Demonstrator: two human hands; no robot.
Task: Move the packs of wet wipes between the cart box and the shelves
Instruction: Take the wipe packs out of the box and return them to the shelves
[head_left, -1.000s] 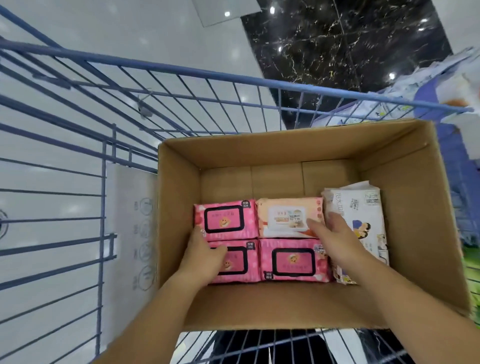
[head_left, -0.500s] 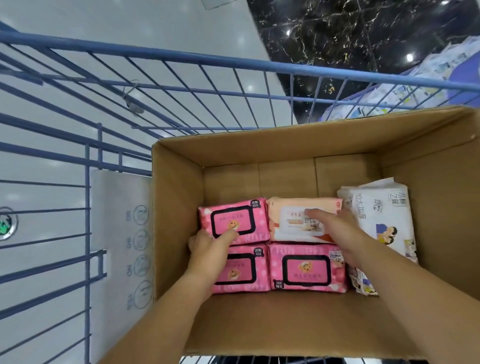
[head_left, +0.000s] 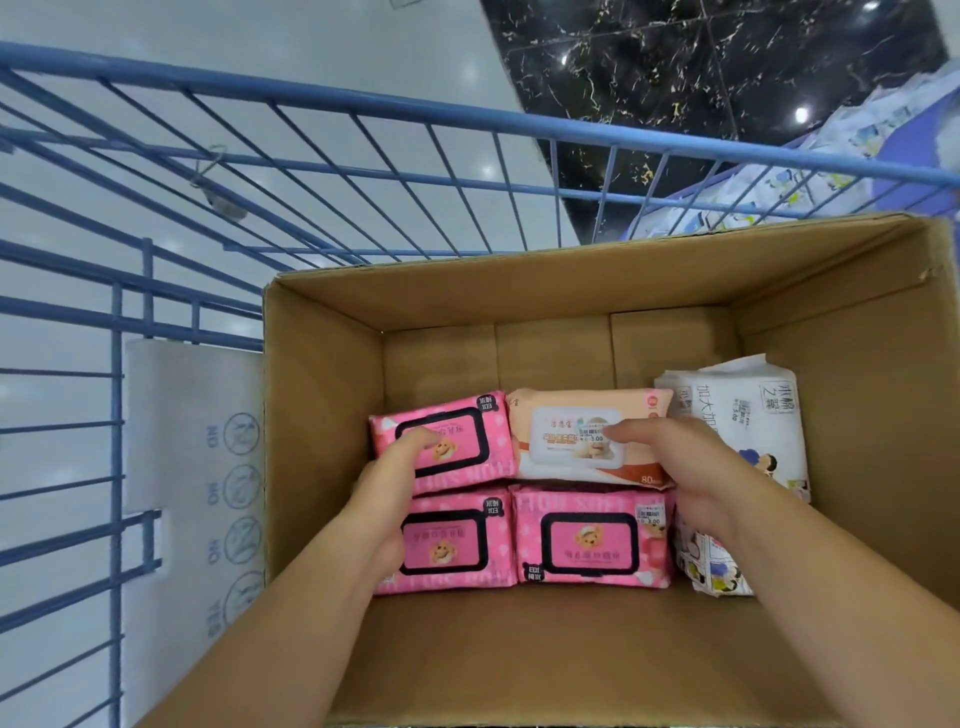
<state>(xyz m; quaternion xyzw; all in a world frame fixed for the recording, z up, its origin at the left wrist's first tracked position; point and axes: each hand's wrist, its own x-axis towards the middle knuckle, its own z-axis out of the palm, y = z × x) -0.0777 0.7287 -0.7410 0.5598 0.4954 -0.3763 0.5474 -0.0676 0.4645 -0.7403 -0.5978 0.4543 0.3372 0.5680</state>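
One view, head camera: looks down into a cardboard box (head_left: 322, 415) that stands inside a blue wire cart (head_left: 363, 104).
Five packs: all lie flat on the bottom of the cardboard box, toward its far wall.
Far-left pink pack (head_left: 467, 431): in the box's far left; its near edge rides slightly up over the pack in front of it.
Near-left pink pack (head_left: 452, 545): just in front of it, against the box's left wall, partly hidden by the left wrist.
Near-right pink pack (head_left: 587, 540): touching the near-left pink pack, mid-box.
Peach pack (head_left: 571, 441): behind the near-right pink pack, touching the far-left pink pack, with a price sticker on its lid.
White pack (head_left: 748, 415): along the box's right wall, partly under the right forearm.
Left hand (head_left: 384, 493): thumb lies on the lid of the far-left pink pack, the other fingers curl out of sight at its left end, pinching it.
Right hand (head_left: 691, 467): thumb rests on the peach pack's lid, the other fingers drop out of sight at its right end, gripping it.
White sign panel (head_left: 192, 467): hangs on the cart wall just left of the box.
Black marble tile (head_left: 701, 78): on the floor beyond the box's far wall.
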